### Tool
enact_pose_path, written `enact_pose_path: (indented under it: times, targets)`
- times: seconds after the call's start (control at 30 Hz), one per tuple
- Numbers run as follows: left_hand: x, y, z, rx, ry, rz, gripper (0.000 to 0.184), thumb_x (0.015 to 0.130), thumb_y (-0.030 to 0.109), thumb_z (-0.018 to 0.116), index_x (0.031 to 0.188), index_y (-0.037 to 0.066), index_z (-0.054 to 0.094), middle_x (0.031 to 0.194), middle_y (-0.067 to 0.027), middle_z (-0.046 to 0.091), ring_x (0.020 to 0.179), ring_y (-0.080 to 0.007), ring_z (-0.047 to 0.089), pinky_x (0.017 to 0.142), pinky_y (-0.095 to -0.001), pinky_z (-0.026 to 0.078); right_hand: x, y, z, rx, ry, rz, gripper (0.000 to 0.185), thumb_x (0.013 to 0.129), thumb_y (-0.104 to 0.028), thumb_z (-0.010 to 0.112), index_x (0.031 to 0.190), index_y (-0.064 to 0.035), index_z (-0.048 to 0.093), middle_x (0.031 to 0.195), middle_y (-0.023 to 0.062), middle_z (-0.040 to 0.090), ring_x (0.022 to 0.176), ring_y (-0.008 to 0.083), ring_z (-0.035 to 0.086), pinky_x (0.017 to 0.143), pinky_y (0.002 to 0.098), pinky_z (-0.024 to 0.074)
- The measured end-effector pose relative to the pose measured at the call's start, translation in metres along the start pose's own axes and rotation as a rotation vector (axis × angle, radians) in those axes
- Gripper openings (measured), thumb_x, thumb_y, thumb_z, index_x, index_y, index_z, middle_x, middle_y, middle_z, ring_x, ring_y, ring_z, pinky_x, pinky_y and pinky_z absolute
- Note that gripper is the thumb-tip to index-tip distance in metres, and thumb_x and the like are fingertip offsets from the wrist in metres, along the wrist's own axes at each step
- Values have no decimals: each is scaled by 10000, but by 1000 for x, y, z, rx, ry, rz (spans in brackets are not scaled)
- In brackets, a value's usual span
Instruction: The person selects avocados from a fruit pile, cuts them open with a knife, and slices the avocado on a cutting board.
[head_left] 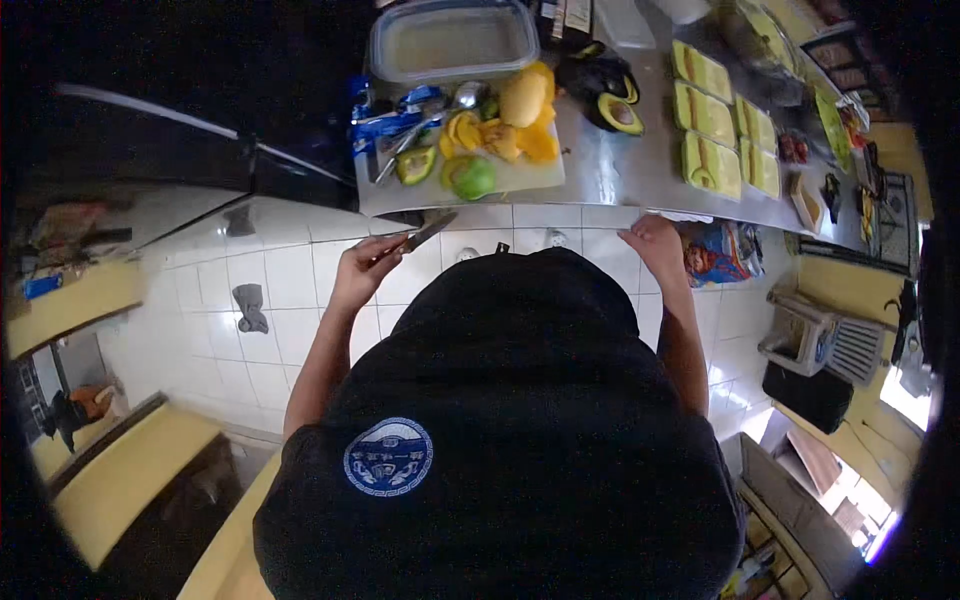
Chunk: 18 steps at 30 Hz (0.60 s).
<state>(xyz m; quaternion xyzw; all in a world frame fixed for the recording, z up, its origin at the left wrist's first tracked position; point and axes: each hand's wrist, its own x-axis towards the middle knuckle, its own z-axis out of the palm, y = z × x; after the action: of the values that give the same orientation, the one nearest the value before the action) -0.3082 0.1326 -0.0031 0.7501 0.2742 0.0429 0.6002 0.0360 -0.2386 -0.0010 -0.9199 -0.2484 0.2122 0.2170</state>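
Left hand: closed around the knife's handle
Knife: over the floor tiles, just beside the counter — blade angled up and away
Right hand: fingers curled, thumb out, near the counter edge — cannot tell if it grips anything
Cutting board: holds an avocado half, green fruit and yellow pieces

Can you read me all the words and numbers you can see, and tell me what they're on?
None of them can be read for certain.
Round badge on the black shirt: marks too small.
Blue and white wrapper on the counter: too blurred.
Colourful bag beneath the counter: print too blurred.
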Motion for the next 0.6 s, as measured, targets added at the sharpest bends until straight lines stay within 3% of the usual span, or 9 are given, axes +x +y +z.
enact_pose_path:
  times: [0.03,0.1,0.17,0.23,0.33,0.4,0.43,0.57,0.6]
  targets:
    - [4,12,3,0,22,-6,271,885,82,666,1149,26,690,1016,-85,662,899,-153,599,785,-260,480,9,-46,-5,100,23,-70,355,739,-327,785,850,-10,672,862,143,676,773,273,654,698,379,511]
    - [10,35,4,-24,80,2,264,905,96,641,1159,45,689,1013,-77,666,859,-143,604,740,-261,485,33,-100,5,158,73,-409,192,776,-171,754,881,-41,661,750,66,628,676,197,591,649,311,480]
    - [12,28,-2,37,140,-22,266,908,105,637,1164,57,690,1015,-79,671,836,-137,604,724,-267,488,49,-162,7,191,-73,-519,193,778,-146,747,919,-38,669,809,94,645,746,228,617,698,331,496]
    - [15,16,-7,97,189,-49,268,911,115,634,1169,69,691,1017,-82,675,814,-131,605,707,-274,492,74,-190,29,80,-7,-816,176,798,-147,711,939,-45,681,896,118,659,819,292,630,739,374,509]
    - [19,6,-13,265,219,-46,279,905,143,644,1172,77,690,1037,-101,686,833,-128,625,708,-281,499,110,-230,57,-171,-113,-993,159,796,-151,675,918,-50,686,929,141,657,874,348,626,769,418,512]
    - [25,23,-8,347,172,-164,291,893,178,657,1167,84,690,1053,-132,692,877,-164,653,751,-302,506,124,-248,70,-237,-160,-1070,164,782,-168,669,899,-55,686,919,143,655,882,346,626,774,424,513]
    - [27,28,-4,279,187,-104,302,861,233,642,1148,158,700,1052,-124,689,940,-290,668,810,-342,515,130,-256,75,-302,-201,-1136,170,768,-184,663,880,-59,687,909,145,652,890,345,627,778,431,515]
    - [33,37,5,328,215,-10,290,883,191,648,1160,118,692,1037,-143,688,914,-271,660,809,-333,503,163,-253,120,-429,-162,-1231,182,716,-205,677,836,-68,682,856,152,642,888,342,628,783,440,516]
    - [32,38,4,325,222,-10,290,883,191,648,1160,118,692,1037,-143,688,914,-271,660,809,-333,503,161,-261,112,-456,-278,-1205,199,739,-166,638,886,-40,682,884,194,657,892,369,644,786,465,526]
